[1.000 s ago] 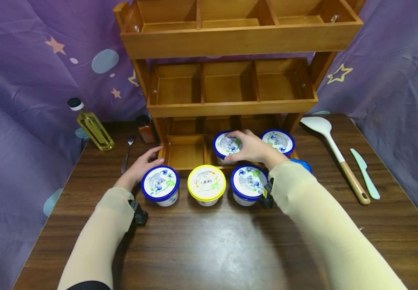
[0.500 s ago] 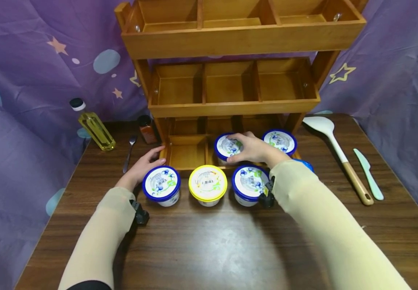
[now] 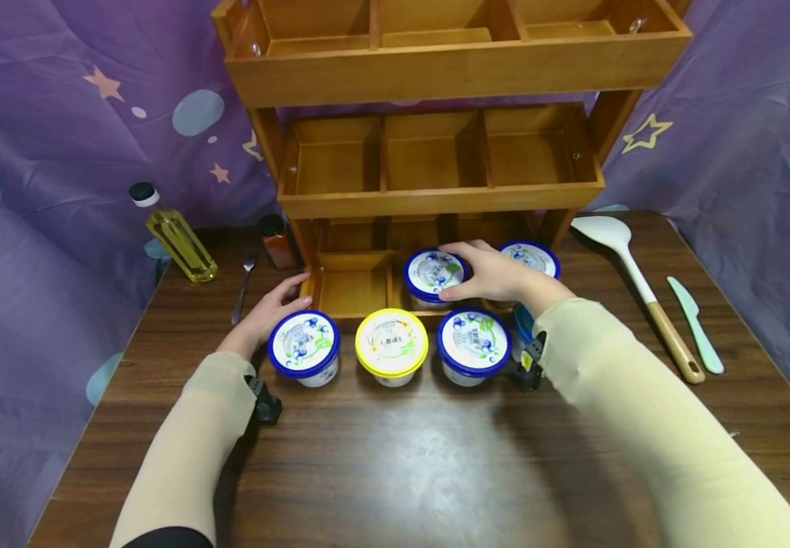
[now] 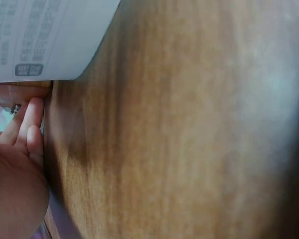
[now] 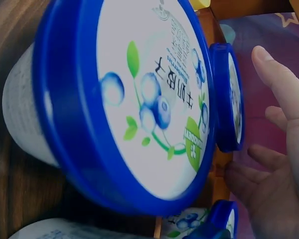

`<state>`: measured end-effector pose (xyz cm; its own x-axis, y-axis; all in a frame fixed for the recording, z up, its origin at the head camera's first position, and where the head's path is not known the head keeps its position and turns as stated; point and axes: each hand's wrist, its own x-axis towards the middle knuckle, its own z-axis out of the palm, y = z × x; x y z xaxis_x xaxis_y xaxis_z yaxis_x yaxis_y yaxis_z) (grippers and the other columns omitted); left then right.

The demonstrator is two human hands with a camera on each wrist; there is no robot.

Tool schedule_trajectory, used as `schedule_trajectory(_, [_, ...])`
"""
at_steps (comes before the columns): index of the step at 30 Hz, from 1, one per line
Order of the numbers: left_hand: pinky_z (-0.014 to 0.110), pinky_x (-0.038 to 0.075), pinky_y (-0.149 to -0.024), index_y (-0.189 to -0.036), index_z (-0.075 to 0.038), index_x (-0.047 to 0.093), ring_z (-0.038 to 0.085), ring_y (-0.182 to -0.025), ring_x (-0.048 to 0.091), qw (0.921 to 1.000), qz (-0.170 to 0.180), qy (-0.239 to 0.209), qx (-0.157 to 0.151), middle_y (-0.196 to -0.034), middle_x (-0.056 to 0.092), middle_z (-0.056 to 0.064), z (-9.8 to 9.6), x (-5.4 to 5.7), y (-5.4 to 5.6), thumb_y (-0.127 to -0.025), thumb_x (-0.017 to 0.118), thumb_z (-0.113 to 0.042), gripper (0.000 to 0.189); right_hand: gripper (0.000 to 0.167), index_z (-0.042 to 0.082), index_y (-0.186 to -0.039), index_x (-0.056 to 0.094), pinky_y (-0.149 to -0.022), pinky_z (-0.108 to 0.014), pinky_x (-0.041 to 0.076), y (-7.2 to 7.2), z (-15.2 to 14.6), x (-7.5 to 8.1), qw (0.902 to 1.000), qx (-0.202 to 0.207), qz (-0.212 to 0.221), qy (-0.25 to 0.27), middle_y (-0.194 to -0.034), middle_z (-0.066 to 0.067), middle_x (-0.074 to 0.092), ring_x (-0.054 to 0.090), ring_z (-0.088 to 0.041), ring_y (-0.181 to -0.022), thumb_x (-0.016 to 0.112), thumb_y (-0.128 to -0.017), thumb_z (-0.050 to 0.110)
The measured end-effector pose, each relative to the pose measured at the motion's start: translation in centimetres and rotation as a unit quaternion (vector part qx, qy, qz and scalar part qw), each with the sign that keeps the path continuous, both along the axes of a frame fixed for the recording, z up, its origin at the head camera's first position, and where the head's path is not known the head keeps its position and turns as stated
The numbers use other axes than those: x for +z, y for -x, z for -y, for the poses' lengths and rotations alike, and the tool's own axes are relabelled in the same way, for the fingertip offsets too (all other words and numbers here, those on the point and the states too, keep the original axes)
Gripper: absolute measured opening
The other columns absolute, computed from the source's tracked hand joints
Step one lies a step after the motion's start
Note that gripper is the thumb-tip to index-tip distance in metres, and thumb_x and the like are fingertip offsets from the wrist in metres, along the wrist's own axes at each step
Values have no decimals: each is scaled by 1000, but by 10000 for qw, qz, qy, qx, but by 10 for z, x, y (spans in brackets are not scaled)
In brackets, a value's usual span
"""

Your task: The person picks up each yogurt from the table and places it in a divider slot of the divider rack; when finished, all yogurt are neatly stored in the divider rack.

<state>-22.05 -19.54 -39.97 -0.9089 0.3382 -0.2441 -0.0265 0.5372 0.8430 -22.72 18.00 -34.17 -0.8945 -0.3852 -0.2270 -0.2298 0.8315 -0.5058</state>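
My right hand (image 3: 494, 275) is beside a blue-lidded tub (image 3: 429, 272) with blueberries printed on its lid. This tub sits in the middle compartment of the wooden rack's (image 3: 439, 200) bottom tier. In the right wrist view the fingers are spread and apart from the lid. Behind that hand, a second blue-lidded tub (image 3: 532, 255) sits in the right compartment, partly covered. My left hand (image 3: 268, 316) rests with its fingers against the left end of the bottom tier. Before the rack stand two blue-lidded tubs, left (image 3: 304, 342) and right (image 3: 473, 340), with a yellow-lidded tub (image 3: 391, 342) between them.
A blue object (image 3: 524, 323) shows partly under my right wrist. On the left are an oil bottle (image 3: 181, 243), a fork (image 3: 244, 289) and a spice jar (image 3: 276, 242). A white ladle (image 3: 635, 278) and a pale green knife (image 3: 695, 323) lie on the right.
My right hand has let go of the tub in the middle compartment and drawn back slightly to the right. My left hand stays at the rack's end.
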Motion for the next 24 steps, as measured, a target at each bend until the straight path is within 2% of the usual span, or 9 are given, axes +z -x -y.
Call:
schedule_trajectory(4, [62, 15, -104, -150, -13, 22, 45, -136, 17, 10000, 13, 17, -16, -149, 19, 30, 1, -2, 2, -99, 46, -29, 59, 85, 16, -147, 30, -101, -61, 25, -3, -5, 4, 10000, 73, -48, -36, -149, -21, 23, 28, -43, -132, 71, -79, 47])
schedule_trajectory(12, [61, 15, -105, -149, -25, 25, 41, -137, 19, 9999, -128, 66, 76, -150, 21, 23, 11, -33, 18, -95, 50, -43, 63, 83, 15, -145, 33, -97, -59, 33, -12, -24, 15, 9995, 91, -263, -124, -145, -19, 33, 38, -40, -126, 69, -80, 50])
schedule_trajectory(19, [61, 16, -105, -149, -28, 26, 40, -137, 19, 9998, -150, 53, 149, -151, 22, 22, 11, -36, 19, -94, 50, -47, 63, 88, 15, -145, 34, -97, -67, 25, -21, -47, 21, 9994, -133, -216, -234, -146, -23, 28, 26, -46, -129, 66, -77, 60])
schedule_trajectory(24, [60, 16, -105, -149, -27, 26, 39, -137, 19, 9998, -137, 34, 141, -150, 22, 22, 11, -37, 19, -94, 50, -46, 63, 87, 16, -145, 35, -93, -70, 27, -32, -63, 22, 9991, -205, -230, -276, -146, -23, 27, 24, -46, -127, 66, -76, 60])
